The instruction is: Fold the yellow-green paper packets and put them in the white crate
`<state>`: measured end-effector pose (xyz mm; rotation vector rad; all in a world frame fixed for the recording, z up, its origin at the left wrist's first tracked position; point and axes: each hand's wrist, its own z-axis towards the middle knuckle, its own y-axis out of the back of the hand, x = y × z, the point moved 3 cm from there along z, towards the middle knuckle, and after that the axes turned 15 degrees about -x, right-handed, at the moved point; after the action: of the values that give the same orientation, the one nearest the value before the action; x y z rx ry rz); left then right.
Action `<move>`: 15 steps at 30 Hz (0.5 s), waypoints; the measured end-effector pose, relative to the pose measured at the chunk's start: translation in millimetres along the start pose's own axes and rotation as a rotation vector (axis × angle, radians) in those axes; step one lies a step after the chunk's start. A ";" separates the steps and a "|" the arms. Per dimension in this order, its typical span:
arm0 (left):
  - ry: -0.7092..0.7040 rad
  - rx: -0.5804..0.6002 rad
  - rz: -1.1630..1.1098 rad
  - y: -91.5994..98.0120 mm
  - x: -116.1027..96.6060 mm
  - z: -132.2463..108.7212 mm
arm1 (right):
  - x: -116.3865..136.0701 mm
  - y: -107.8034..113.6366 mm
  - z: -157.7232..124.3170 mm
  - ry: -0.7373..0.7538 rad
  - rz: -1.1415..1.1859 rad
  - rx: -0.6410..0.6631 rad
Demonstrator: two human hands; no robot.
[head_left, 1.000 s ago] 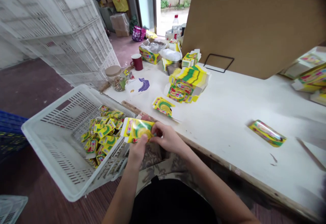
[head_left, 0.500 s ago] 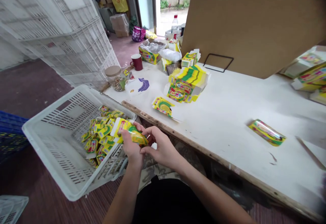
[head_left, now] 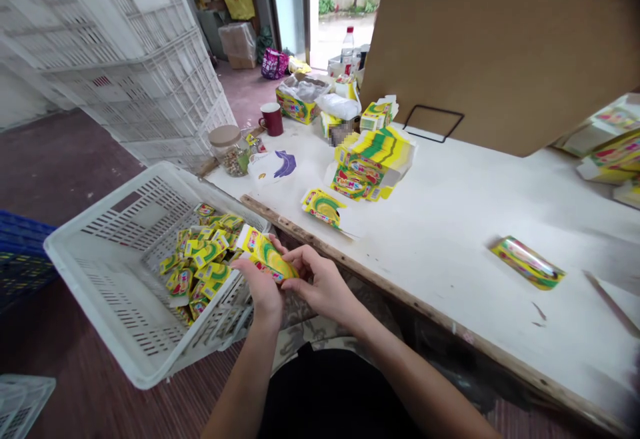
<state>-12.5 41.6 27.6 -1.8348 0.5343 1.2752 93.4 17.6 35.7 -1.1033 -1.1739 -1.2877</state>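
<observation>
Between my hands is a small yellow-green printed carton [head_left: 267, 256], tilted, with white flaps standing out at its far left end. My left hand [head_left: 263, 286] cradles it from below and the left, thumb along its side. The fingers of my right hand [head_left: 313, 276] close on its near right end. Just left of my hands stands a white plastic crate [head_left: 115, 226] holding several small yellow-green cartons [head_left: 205, 259]. On the white table [head_left: 425, 239], a flat carton blank [head_left: 324, 207] lies close by, with a stack of blanks [head_left: 373, 162] behind it.
A shiny printed wrapper-like piece [head_left: 527, 262] lies on the table at right. Behind are a lidded jar [head_left: 231, 152], a maroon mug [head_left: 271, 119] and a bottle [head_left: 347, 46]. A large cardboard panel [head_left: 490, 46] stands at the back; stacked white crates [head_left: 135, 52] rise at left.
The carton has turned in my hands, and its printed side now faces up more. Its left-end flaps stand differently. The view has shifted slightly.
</observation>
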 end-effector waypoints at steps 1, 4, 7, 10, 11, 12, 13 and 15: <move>0.009 -0.013 -0.012 0.4 1.6 0.7 | 0.1 1.6 0.9 0.012 -0.014 -0.027; 0.076 -0.033 -0.085 3.8 5.5 2.6 | 2.7 2.5 -0.8 0.035 -0.032 -0.011; 0.114 -0.015 -0.113 8.0 4.9 4.2 | 5.9 -2.9 -6.6 0.039 -0.029 0.101; 0.076 0.006 -0.080 10.7 0.4 4.2 | 6.4 -7.3 -9.1 0.020 -0.037 0.141; 0.047 0.015 -0.057 11.0 -1.4 3.6 | 6.2 -7.5 -8.6 0.012 -0.035 0.130; 0.022 0.021 -0.032 11.1 -2.7 2.8 | 5.8 -7.0 -7.6 0.006 -0.031 0.110; 0.001 0.019 -0.007 11.2 -3.6 2.2 | 5.6 -6.1 -6.5 0.007 -0.029 0.088; -0.041 -0.014 0.049 11.9 -4.5 1.8 | 5.4 -3.5 -4.9 0.028 -0.044 0.046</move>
<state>-23.9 35.8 26.8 -1.8131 0.5516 1.3496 89.7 12.2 40.4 -1.0285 -1.2063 -1.2996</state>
